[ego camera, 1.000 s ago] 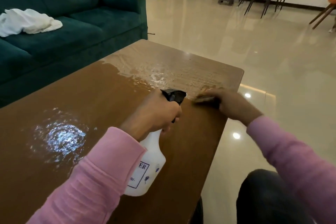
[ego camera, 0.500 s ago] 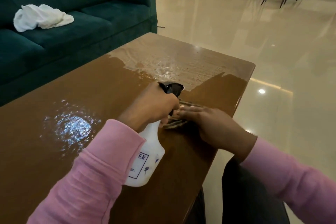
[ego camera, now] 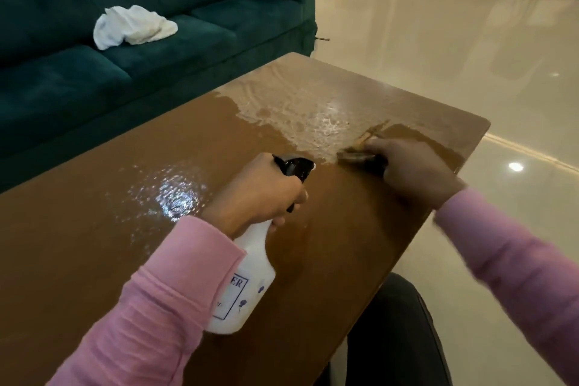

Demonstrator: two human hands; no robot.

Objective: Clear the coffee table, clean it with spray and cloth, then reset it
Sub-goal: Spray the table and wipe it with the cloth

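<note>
The brown wooden coffee table (ego camera: 94, 229) fills the lower left. Wet spray patches glisten near its middle and across its far right end. My left hand (ego camera: 260, 194) grips the neck of a white spray bottle (ego camera: 244, 285) with a black trigger head, held just above the table. My right hand (ego camera: 413, 169) presses flat on a brownish cloth (ego camera: 360, 150) at the edge of the far wet patch, near the table's right side. Most of the cloth is hidden under my fingers.
A dark green sofa (ego camera: 156, 72) runs along the table's far side, with a crumpled white cloth (ego camera: 134, 25) on its seat. Glossy beige floor (ego camera: 470, 41) lies to the right. Chair legs show at the top right. My dark-trousered knee (ego camera: 398, 338) sits at the table's near corner.
My right hand slid the cloth back toward me beside the bottle, then pushed it away again to the far wet patch. The left hand kept holding the bottle.
</note>
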